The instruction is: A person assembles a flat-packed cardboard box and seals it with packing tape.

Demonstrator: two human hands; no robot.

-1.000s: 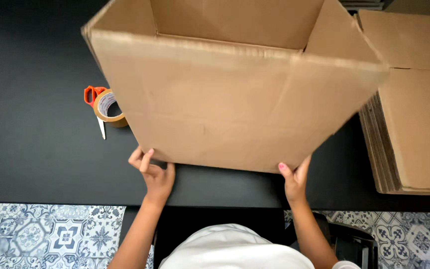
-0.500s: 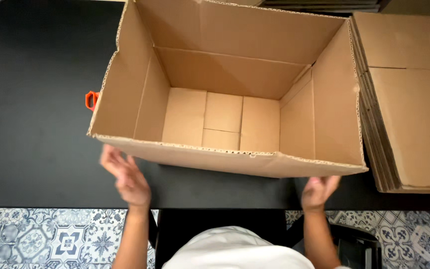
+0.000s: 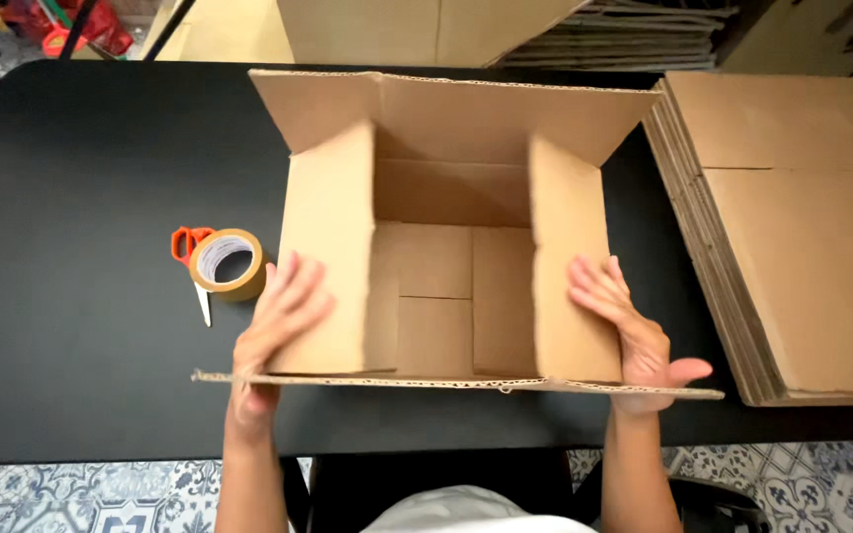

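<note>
A roll of brown tape point(image 3: 228, 264) lies on the black desk point(image 3: 71, 326), left of the open cardboard box point(image 3: 451, 247) in the middle. The left hand point(image 3: 273, 331) and the right hand point(image 3: 624, 331) press flat, fingers spread, on its side flaps. Flat cardboard sheets point(image 3: 802, 247) are stacked at the right.

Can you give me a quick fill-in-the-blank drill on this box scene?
1. The left hand presses flat on the left side flap of the open cardboard ____.
2. The roll of packing tape lies on the ____ table.
3. The scissors by the tape have ____ handles.
4. The stack of flat cardboard sheets lies nearest the ____ hand.

Missing words: box; black; orange; right
</note>
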